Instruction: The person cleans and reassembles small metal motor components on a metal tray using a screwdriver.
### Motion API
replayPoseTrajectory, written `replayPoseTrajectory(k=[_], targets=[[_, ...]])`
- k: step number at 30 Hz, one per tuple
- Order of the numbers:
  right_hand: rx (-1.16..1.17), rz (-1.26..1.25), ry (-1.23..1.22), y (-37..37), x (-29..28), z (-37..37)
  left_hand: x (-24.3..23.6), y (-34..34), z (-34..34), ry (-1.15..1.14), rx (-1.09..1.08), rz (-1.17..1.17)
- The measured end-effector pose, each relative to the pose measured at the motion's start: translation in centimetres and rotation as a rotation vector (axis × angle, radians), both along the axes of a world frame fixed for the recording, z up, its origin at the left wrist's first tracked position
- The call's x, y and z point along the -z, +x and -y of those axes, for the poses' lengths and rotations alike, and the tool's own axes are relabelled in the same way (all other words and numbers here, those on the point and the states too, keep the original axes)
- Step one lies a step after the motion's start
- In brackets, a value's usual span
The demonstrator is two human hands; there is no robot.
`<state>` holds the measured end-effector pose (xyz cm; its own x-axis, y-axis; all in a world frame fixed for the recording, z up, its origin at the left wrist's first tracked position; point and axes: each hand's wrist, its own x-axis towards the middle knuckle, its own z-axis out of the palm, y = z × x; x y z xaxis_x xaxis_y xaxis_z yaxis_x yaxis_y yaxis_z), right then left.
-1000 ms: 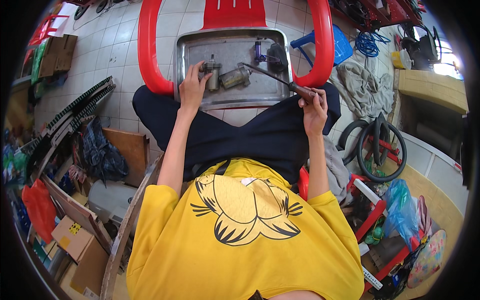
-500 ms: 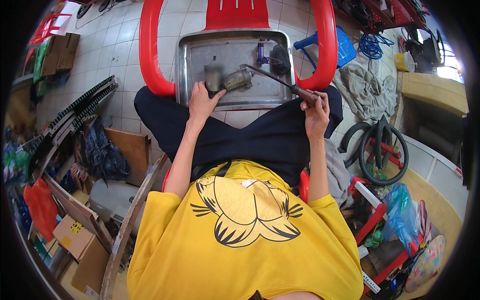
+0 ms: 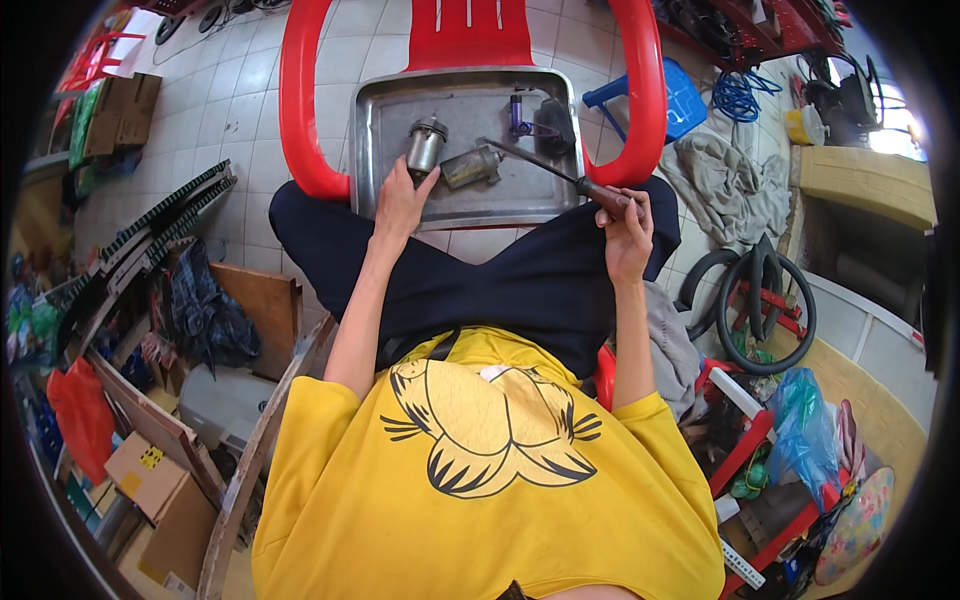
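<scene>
At the far left, a red plastic bag [image 3: 80,415] hangs above an open-topped cardboard box [image 3: 150,465], and a dark plastic bag [image 3: 210,305] lies beside a brown board [image 3: 262,305]. Next comes a red plastic chair [image 3: 299,110], its two armrests flanking a rectangular metal tray [image 3: 388,112] in front of the seated person, who wears a yellow T-shirt [image 3: 510,520] and dark trousers [image 3: 480,300].

The left hand [image 3: 400,208] reaches over the near left part of the tray, thumb and fingers closed around the lower end of a flanged metal cylinder [image 3: 426,150]. The cylinder leans slightly, its flanged end away from the person; whether it touches the tray floor cannot be told. Just to its right a duller metal cylinder [image 3: 467,169] lies on its side in the tray. Farther right, toward the back, are a small purple part [image 3: 517,118] and a black part [image 3: 552,122].

The right hand [image 3: 628,238], near the tray's right edge, has its fingers wrapped around the brown handle of a screwdriver [image 3: 606,198]. Its dark shaft slants leftward over the tray, the tip near the duller cylinder; contact there is unclear. Beyond stand a blue plastic stool [image 3: 672,98] and crumpled grey cloth [image 3: 735,185].
</scene>
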<state>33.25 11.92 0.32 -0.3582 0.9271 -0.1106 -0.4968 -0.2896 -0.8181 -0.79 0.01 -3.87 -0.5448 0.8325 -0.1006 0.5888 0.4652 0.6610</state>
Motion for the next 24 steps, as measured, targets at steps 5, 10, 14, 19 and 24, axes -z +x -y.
replayPoseTrajectory(k=[5,10,14,19,24], targets=[[-0.002,0.010,0.008,-0.1,0.0,0.0,-0.8,-0.1,-0.7,0.035,-0.031,0.028],[-0.005,0.054,0.055,-0.2,-0.1,-0.1,-3.3,0.3,-1.1,-0.037,-0.016,0.008],[0.003,0.057,0.082,-1.5,-1.4,0.8,-4.0,0.4,-0.4,-0.045,0.007,-0.040],[-0.058,0.252,0.292,-4.0,-4.2,3.0,-5.0,0.7,0.2,0.039,-0.002,-0.072],[-0.120,0.443,0.426,-5.8,-6.1,4.3,-5.2,0.8,0.5,0.008,0.022,-0.103]])
